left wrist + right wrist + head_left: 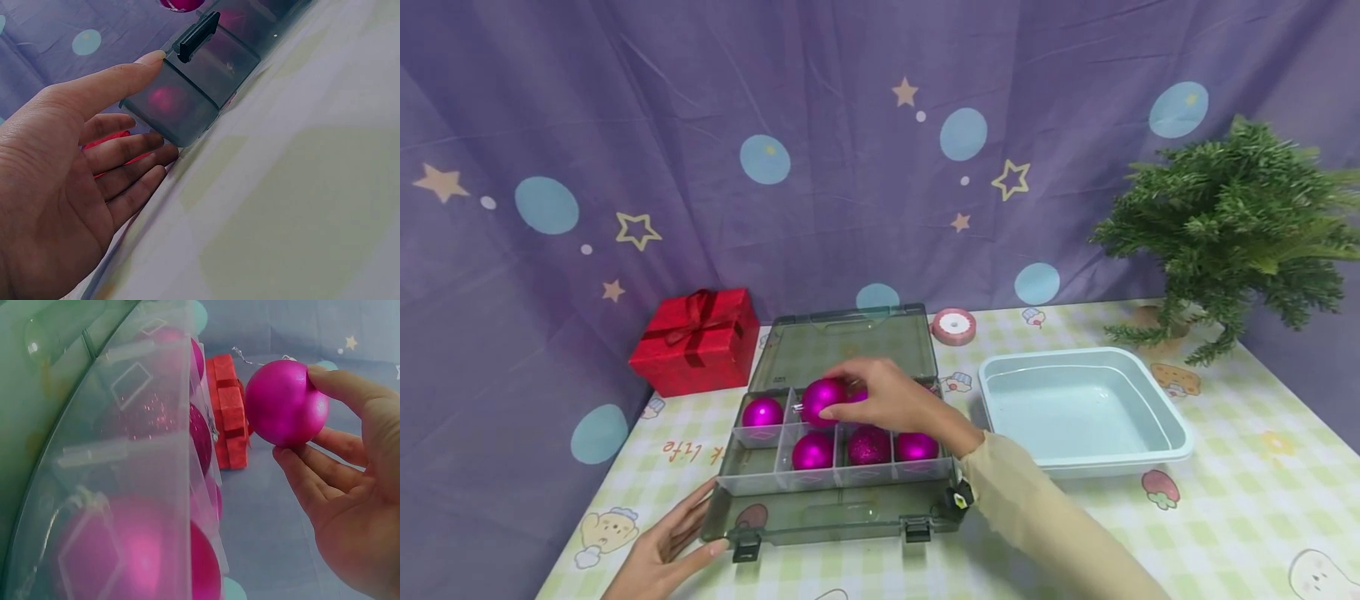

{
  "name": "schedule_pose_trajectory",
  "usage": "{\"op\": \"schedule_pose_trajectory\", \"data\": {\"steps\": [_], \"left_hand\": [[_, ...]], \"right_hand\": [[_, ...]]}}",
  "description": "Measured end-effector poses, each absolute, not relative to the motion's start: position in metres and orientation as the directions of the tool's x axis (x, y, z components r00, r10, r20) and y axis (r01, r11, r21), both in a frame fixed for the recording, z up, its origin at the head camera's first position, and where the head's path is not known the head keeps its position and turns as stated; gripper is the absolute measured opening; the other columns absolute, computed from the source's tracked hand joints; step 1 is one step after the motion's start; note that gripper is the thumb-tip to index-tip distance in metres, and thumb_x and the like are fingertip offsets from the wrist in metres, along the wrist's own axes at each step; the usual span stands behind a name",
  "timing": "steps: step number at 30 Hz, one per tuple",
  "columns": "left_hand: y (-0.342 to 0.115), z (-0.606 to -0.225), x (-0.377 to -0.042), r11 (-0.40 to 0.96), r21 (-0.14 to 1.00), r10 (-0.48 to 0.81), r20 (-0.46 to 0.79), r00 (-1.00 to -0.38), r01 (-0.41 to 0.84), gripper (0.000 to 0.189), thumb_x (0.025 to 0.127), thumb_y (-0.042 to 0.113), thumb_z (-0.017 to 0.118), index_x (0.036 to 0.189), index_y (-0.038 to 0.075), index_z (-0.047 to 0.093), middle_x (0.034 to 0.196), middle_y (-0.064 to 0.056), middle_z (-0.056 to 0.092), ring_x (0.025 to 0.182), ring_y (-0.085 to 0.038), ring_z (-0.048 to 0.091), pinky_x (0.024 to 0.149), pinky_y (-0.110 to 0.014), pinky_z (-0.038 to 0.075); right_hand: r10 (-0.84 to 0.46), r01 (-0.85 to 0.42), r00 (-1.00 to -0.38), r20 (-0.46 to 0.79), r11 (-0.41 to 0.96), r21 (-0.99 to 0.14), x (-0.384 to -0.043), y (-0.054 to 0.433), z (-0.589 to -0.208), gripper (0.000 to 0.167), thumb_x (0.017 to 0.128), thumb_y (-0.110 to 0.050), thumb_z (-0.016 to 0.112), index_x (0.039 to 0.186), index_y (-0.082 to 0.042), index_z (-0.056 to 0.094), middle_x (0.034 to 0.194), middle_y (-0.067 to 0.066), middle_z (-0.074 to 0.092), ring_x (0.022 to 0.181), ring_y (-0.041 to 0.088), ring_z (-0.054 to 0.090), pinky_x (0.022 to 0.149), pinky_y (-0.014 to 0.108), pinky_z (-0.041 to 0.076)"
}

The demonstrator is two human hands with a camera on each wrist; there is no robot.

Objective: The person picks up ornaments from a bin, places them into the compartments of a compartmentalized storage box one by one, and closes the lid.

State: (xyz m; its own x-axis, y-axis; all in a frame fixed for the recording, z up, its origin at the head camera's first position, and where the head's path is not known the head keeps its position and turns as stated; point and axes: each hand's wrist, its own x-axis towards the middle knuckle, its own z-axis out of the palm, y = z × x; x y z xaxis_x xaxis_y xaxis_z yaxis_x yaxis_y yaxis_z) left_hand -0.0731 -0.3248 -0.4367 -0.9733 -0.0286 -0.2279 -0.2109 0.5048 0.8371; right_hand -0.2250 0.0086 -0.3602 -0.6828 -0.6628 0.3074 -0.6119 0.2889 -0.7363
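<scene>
My right hand [887,392] pinches a shiny magenta Christmas bauble [823,400] between thumb and fingers, over the back row of a divided plastic box [842,521]. In the right wrist view the bauble [284,406] sits above the tops of the dividers, its silver cap and string facing away from the palm. Several more magenta baubles lie in the compartments, among them a glittery one [868,446] in the front row. The front-left compartment [752,457] holds none. My left hand [94,162] rests at the box's front-left corner, thumb on its edge, fingers extended along the side.
The box's translucent dark lid [850,342] lies folded back. A red gift box [700,346] stands back left, a ribbon spool [953,325] behind the lid's right edge. On the right are a pale blue tray [1082,458] and a small artificial fir tree [1225,217].
</scene>
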Motion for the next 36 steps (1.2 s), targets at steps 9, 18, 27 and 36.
{"op": "schedule_pose_trajectory", "data": {"steps": [9,18,27,36], "left_hand": [[-0.324,-0.436,-0.074,0.509,0.833,-0.034,-0.232,-0.972,-0.217,0.083,0.097,0.039,0.075,0.163,0.012,0.034,0.158,-0.020,0.043,0.142,-0.041,0.045,0.103,-0.032,0.050],[-0.325,-0.437,-0.073,0.492,0.845,-0.025,-0.224,-0.974,-0.207,0.081,0.098,0.038,0.074,0.163,0.012,0.033,0.159,-0.022,0.041,0.143,-0.044,0.043,0.108,-0.050,0.046],[-0.323,-0.436,-0.074,0.507,0.834,-0.041,-0.227,-0.973,-0.216,0.082,0.097,0.038,0.075,0.163,0.012,0.034,0.156,-0.019,0.045,0.141,-0.038,0.046,0.098,-0.025,0.050],[-0.322,-0.435,-0.073,0.499,0.835,-0.051,-0.239,-0.970,-0.232,0.085,0.096,0.040,0.075,0.163,0.010,0.032,0.156,-0.023,0.044,0.142,-0.042,0.044,0.111,-0.054,0.043]], "right_hand": [[-0.708,-0.646,-0.648,0.281,0.316,-0.695,-0.225,-0.014,-0.362,0.050,0.094,-0.034,0.080,0.133,-0.005,0.068,0.120,0.003,0.072,0.095,0.008,0.063,0.086,0.026,0.056],[-0.738,-0.671,-0.621,0.265,0.325,-0.666,-0.224,-0.037,-0.360,0.052,0.094,-0.035,0.079,0.136,-0.006,0.068,0.132,0.002,0.068,0.118,0.008,0.061,0.097,0.019,0.049],[-0.762,-0.676,-0.597,0.250,0.310,-0.669,-0.223,-0.056,-0.363,0.049,0.093,-0.032,0.081,0.133,-0.005,0.069,0.121,0.000,0.071,0.094,0.003,0.062,0.079,0.013,0.051],[-0.775,-0.684,-0.589,0.228,0.327,-0.652,-0.224,-0.069,-0.367,0.049,0.094,-0.032,0.080,0.134,-0.006,0.068,0.124,0.001,0.070,0.101,0.002,0.064,0.082,0.011,0.050]]}}
